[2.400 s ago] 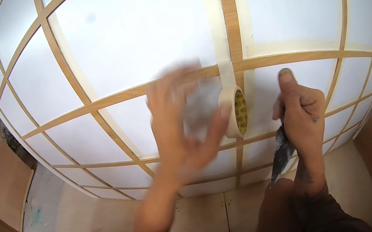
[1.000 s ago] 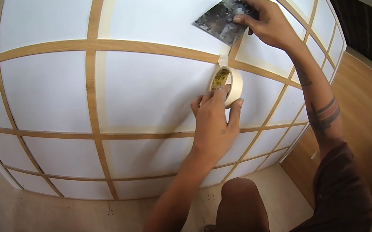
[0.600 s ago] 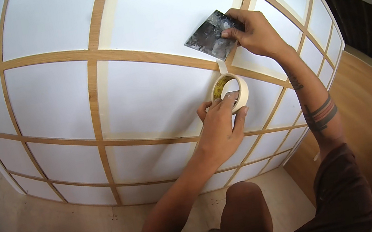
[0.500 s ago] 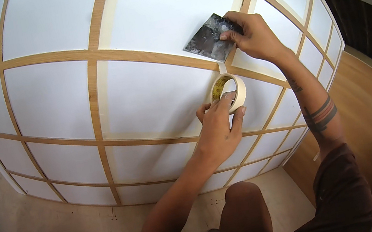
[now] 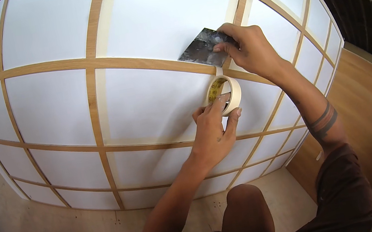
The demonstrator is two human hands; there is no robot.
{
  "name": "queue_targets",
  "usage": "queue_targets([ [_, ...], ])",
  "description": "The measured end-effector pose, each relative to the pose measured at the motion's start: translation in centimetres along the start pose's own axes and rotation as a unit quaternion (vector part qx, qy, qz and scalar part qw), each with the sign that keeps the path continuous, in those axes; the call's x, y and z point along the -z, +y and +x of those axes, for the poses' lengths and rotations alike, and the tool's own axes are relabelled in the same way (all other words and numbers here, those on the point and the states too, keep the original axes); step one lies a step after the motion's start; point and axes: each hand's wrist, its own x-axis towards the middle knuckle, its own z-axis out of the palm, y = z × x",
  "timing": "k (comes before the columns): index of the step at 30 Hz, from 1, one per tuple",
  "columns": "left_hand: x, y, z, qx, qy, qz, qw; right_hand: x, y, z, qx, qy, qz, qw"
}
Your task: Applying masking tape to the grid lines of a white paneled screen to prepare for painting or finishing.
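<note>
My left hand (image 5: 214, 128) grips a roll of cream masking tape (image 5: 237, 96), with fingers pushed into its core. A short tape strip (image 5: 219, 70) runs up from the roll to a wooden strip of the white latticed panel (image 5: 153, 97). Above it, my right hand (image 5: 254, 50) pinches a thin, dark, paint-smeared scraper blade (image 5: 201, 50) by its right side. The blade lies tilted against the panel, its lower edge near the wooden crossing just above the roll. Where the tape strip ends under the blade is hidden.
Cream tape bands (image 5: 101, 86) edge several of the white panes beside the brown wooden strips (image 5: 49, 66). A brown wood sheet (image 5: 361, 131) stands at the right. Pale floor boards (image 5: 67, 229) lie below, and my knee (image 5: 245, 204) is close to the panel's lower edge.
The scraper and my right hand have moved down and slightly left, toward the tape roll. My left hand has shifted slightly left with the roll, and the view has tilted a little.
</note>
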Motion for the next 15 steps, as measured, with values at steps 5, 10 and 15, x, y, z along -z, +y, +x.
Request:
queue_targets([
  [5,0.1,-0.3,0.1,0.029,-0.006,-0.111,0.993,0.1,-0.6,-1.8,0.045,-0.042,-0.015,0.998],
  [10,0.1,-0.2,0.2,0.031,-0.014,-0.108,0.994,0.4,-1.1,-2.0,0.066,-0.051,-0.037,0.996],
  [15,0.5,0.2,0.2,0.046,-0.003,-0.126,0.991,0.7,-1.8,-1.6,0.078,-0.059,-0.051,0.994],
])
